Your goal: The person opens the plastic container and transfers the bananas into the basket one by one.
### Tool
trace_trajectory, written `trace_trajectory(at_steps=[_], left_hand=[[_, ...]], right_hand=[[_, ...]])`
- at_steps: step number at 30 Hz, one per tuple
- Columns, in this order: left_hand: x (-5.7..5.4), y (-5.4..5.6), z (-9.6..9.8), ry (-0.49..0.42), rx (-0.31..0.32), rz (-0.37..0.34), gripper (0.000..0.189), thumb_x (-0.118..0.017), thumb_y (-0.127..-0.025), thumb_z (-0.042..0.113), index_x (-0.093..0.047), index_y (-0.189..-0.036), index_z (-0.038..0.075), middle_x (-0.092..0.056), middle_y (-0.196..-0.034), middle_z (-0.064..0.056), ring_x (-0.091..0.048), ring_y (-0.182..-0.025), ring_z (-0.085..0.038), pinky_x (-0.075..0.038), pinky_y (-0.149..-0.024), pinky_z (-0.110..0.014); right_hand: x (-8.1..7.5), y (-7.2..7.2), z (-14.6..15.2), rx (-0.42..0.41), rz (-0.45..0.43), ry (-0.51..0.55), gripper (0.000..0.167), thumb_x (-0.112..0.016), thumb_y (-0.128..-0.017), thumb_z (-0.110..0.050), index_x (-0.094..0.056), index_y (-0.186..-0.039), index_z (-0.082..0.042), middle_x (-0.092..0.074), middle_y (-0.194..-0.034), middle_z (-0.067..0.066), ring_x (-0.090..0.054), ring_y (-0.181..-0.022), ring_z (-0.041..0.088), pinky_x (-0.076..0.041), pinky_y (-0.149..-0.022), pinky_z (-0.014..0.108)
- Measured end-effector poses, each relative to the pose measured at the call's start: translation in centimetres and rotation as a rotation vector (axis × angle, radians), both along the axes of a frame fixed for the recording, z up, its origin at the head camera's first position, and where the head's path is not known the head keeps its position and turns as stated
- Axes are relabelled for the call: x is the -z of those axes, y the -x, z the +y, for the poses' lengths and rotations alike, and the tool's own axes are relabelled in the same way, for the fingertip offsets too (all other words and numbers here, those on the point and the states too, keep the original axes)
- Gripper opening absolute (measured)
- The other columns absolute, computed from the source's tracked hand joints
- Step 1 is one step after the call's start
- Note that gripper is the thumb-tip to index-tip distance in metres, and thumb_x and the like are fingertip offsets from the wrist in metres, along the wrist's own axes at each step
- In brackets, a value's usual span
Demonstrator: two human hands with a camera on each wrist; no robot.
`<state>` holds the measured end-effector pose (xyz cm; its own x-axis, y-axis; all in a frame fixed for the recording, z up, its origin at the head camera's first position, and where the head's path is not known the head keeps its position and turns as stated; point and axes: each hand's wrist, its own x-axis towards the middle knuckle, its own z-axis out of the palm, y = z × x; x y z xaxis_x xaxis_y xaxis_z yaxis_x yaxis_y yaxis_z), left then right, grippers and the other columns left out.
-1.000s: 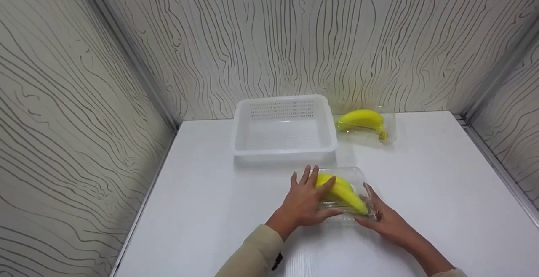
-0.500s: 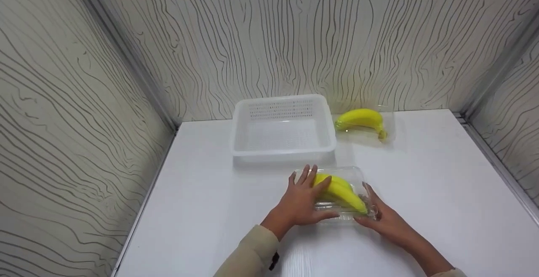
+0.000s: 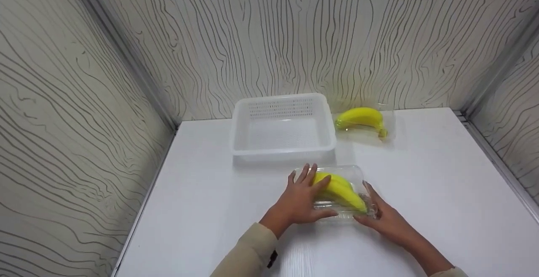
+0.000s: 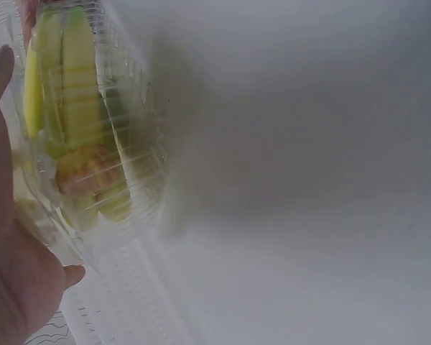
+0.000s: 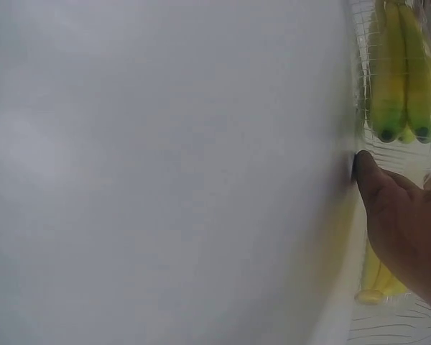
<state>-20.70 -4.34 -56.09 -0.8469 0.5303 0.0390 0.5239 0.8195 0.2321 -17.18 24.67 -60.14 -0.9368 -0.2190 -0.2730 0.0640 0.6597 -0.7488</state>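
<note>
Left hand (image 3: 300, 200) of mine, head view: fingers spread straight over clear box (image 3: 352, 173) on white table (image 3: 425, 184), near basket (image 3: 283, 152); bright yellow bananas (image 3: 342, 191) inside; right hand (image 3: 385, 219) grips its right end. Left wrist view: bananas paler, brownish at one end, behind ribbed plastic. Right wrist view: tips green, ends dark.

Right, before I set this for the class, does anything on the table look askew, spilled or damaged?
Nothing looks spilled or broken. The only mildly odd thing is the near bananas, which slant across their clear box rather than lining up with its sides, partly under the left hand.
</note>
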Motion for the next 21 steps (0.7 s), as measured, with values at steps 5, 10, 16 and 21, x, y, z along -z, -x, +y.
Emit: trace_trajectory(at_steps=[5,10,16,21], left_hand=[[0.29,-0.09,-0.13,0.004,-0.007,0.016,0.091,-0.048,-0.091,0.088,-0.029,-0.168,0.043,-0.02,-0.181,-0.009,-0.019,-0.169,-0.031,-0.026,-0.132,-0.064],[0.46,-0.13,-0.03,-0.01,0.002,0.026,0.09,-0.049,-0.092,0.086,-0.031,-0.168,0.042,-0.021,-0.181,-0.01,-0.02,-0.169,-0.032,-0.027,-0.131,-0.065],[0.43,-0.03,-0.22,-0.018,0.013,0.022,0.091,-0.052,-0.091,0.085,-0.032,-0.168,0.04,-0.02,-0.181,-0.011,-0.02,-0.169,-0.033,-0.027,-0.131,-0.065],[0.49,0.09,-0.19,-0.015,0.015,0.031,0.09,-0.049,-0.092,0.087,-0.033,-0.168,0.04,-0.022,-0.18,-0.01,-0.022,-0.168,-0.032,-0.028,-0.131,-0.064]], right_hand=[[0.0,0.18,0.04,0.033,-0.019,0.086,0.113,-0.078,-0.094,-0.054,-0.002,-0.174,-0.03,-0.008,-0.18,0.024,-0.019,-0.161,0.056,-0.03,-0.124,0.074],[-0.04,0.21,0.11,0.064,-0.071,0.155,0.116,-0.081,-0.092,-0.048,-0.001,-0.174,-0.03,-0.001,-0.181,0.02,-0.005,-0.165,0.052,-0.017,-0.127,0.073],[0.04,0.29,0.12,0.059,-0.082,0.165,0.116,-0.08,-0.093,-0.048,0.001,-0.174,-0.029,0.001,-0.181,0.02,-0.004,-0.165,0.052,-0.017,-0.128,0.073],[0.07,0.44,0.23,0.05,-0.077,0.148,0.114,-0.078,-0.094,-0.05,0.001,-0.174,-0.03,0.001,-0.181,0.021,-0.004,-0.165,0.054,-0.019,-0.127,0.074]])
